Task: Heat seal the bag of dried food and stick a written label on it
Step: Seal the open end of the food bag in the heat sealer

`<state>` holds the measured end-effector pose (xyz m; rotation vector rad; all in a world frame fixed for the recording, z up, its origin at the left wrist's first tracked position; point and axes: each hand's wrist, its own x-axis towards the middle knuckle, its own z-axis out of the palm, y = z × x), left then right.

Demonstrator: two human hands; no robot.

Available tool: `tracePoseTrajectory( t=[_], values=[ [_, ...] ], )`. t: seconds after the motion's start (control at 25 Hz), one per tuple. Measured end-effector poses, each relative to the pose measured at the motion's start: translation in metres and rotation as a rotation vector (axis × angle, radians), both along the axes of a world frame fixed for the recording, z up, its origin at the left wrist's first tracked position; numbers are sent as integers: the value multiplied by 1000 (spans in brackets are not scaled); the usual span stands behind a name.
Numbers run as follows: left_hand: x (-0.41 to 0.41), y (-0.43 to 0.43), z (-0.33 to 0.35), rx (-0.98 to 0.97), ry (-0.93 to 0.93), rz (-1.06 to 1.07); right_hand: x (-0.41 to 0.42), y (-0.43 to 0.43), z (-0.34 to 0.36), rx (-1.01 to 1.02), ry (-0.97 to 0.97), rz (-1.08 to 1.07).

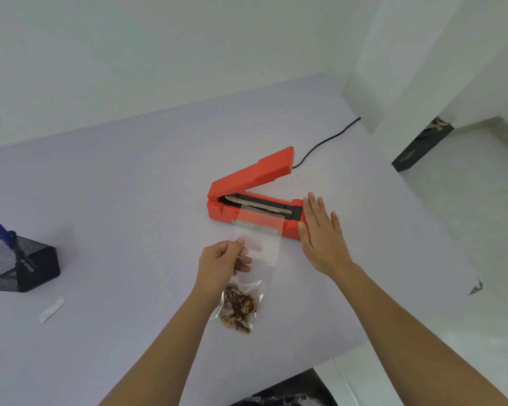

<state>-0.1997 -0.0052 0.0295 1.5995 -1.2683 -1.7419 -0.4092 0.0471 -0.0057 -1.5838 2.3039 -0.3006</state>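
The left hand [222, 260] pinches the clear bag [254, 253] near its middle, feeding its open mouth onto the far sealing strip of the open red heat sealer [252, 194], while the right hand [320, 232], flat and empty, steadies the sealer's right end, probably against sliding.

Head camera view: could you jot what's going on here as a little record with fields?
sealer: red heat sealer, lid raised
bag: clear bag, open end lying on the sealer's strip, dried food at the near end
left hand: left hand, fingers pinching the bag's edge
right hand: right hand, flat and open beside the sealer
label: white strip lying unused on the table
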Motion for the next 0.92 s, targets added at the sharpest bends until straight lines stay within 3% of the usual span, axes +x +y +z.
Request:
tracePoseTrajectory(
  t=[0.52, 0.92],
  values=[
    [-2, 3, 2, 9, 107, 59, -2, 2, 1, 8, -34, -10],
    [-15, -4, -5, 45, 31, 33, -6, 6, -1, -1, -78, 5]
  ],
)
